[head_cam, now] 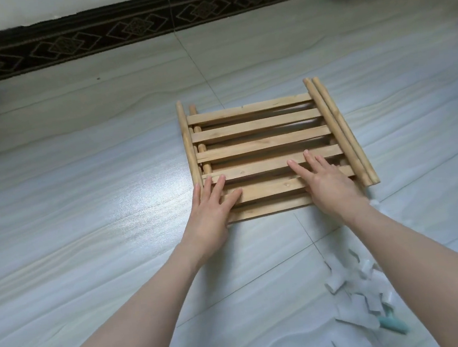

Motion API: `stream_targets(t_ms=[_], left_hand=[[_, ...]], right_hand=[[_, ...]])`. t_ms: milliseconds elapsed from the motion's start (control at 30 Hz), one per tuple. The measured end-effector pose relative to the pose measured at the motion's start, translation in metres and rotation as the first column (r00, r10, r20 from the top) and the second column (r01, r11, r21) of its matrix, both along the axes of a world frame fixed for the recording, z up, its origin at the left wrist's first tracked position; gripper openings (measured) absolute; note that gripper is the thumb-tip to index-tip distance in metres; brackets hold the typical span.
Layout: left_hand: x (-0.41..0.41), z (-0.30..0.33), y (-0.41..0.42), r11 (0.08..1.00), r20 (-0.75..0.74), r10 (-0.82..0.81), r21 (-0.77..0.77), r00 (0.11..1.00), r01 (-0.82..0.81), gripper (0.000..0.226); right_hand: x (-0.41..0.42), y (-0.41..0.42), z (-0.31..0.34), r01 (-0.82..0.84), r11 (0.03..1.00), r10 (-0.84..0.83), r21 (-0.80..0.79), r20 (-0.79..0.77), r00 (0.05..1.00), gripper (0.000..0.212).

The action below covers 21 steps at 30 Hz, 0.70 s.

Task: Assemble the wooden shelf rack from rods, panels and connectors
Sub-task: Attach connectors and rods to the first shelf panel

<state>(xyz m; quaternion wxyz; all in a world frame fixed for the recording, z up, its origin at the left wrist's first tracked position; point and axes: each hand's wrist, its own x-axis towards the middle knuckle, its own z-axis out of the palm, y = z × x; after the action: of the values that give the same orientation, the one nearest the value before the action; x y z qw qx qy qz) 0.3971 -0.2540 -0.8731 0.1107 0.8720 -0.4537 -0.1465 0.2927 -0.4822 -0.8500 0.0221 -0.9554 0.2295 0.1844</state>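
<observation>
Floor (84, 218) is pale tile, dark patterned skirting (131, 31) along the far wall. On it, centre of my view, lies the stack of slatted panels (264, 143), flat, at least two layers as far as I can tell through the gaps. Rods sit against both short sides: two rods on the right (340, 132) side by side touching the stack edge, one rod on the left (188, 143) outside and another (199, 139) partly tucked under the slats. My left hand (211, 206) lies flat on the near left corner of the top panel, fingers straight and spread, pinching nothing. Right hand (326, 182) same on the near right part, fingers spread, palm down on the slats. Near right, a heap of torn white wrapping scraps (359, 298) with a small teal piece (393, 324) at its edge; can't tell what that is. Connectors: none I can identify. My read on progress: parts unpacked and bundled, nothing joined yet. Everything left: separate panels, fit rods, find connectors.
</observation>
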Motion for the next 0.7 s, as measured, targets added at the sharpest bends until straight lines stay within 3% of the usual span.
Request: stream_targets(t_ms=[33, 100, 133, 200, 300, 433, 533, 700], left_hand=[[0.000, -0.002, -0.003, 0.982, -0.061, 0.069, -0.174, 0.996, -0.079, 0.057], [-0.003, 0.001, -0.006, 0.835, -0.264, 0.299, -0.392, 0.917, -0.385, 0.053], [-0.003, 0.006, -0.008, 0.750, -0.382, 0.404, -0.382, 0.831, -0.540, 0.054], [0.001, 0.011, -0.009, 0.649, -0.554, 0.542, -0.202, 0.632, -0.734, 0.062], [0.015, 0.008, -0.010, 0.555, -0.639, 0.640, 0.000, 0.427, -0.832, 0.067], [0.021, 0.014, -0.013, 0.598, -0.575, 0.674, 0.055, 0.464, -0.800, 0.021], [0.024, 0.024, -0.011, 0.617, -0.541, 0.690, 0.093, 0.481, -0.781, 0.012], [0.021, 0.053, 0.006, 0.602, -0.543, 0.699, 0.093, 0.466, -0.793, 0.005]], right_hand=[[0.001, 0.000, 0.001, 0.012, 1.000, -0.012, -0.019, 0.011, 1.000, 0.066], [0.001, 0.004, 0.003, 0.045, 0.999, -0.042, -0.019, 0.125, 0.991, 0.061], [-0.001, 0.008, 0.004, 0.074, 0.997, -0.073, 0.004, 0.208, 0.975, 0.059], [-0.009, 0.017, 0.004, 0.142, 0.985, -0.164, 0.092, 0.310, 0.937, 0.059], [-0.024, 0.034, -0.002, 0.166, 0.968, -0.211, 0.187, 0.255, 0.944, 0.060], [-0.028, 0.049, -0.008, 0.093, 0.977, -0.125, 0.193, 0.164, 0.979, 0.057], [-0.020, 0.047, -0.005, 0.138, 0.974, -0.168, 0.181, 0.162, 0.972, 0.054], [-0.014, 0.049, -0.001, -0.017, 0.996, -0.006, 0.089, 0.245, 0.970, 0.040]])
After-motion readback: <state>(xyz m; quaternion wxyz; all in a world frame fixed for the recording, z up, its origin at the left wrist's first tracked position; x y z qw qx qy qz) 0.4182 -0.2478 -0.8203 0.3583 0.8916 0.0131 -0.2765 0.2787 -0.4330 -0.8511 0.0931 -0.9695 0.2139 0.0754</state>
